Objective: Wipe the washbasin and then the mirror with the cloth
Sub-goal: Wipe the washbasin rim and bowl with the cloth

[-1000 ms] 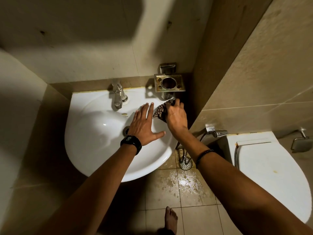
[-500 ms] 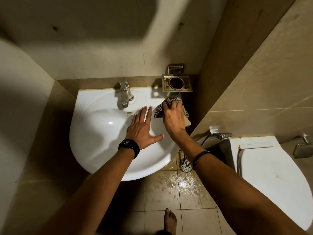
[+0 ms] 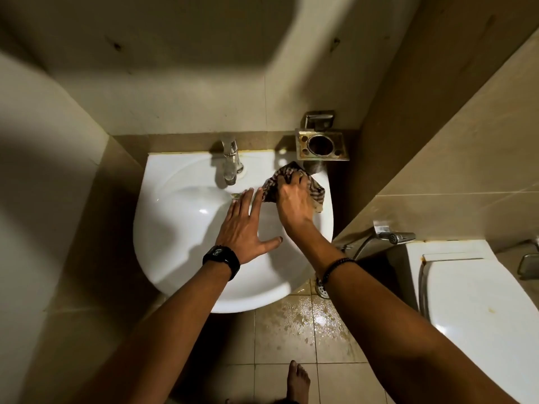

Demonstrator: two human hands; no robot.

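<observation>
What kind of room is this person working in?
A small tiled bathroom, it seems: a white washbasin with a tap, a toilet beside it, and a spray hose on the wall.

1. Washbasin (image 3: 175, 228): white glossy ceramic, rounded front, straight back edge set against the wall, bowl facing up.
2. Cloth (image 3: 317, 190): dark-and-light checked fabric, crumpled, lying on the basin's rear right rim.
</observation>
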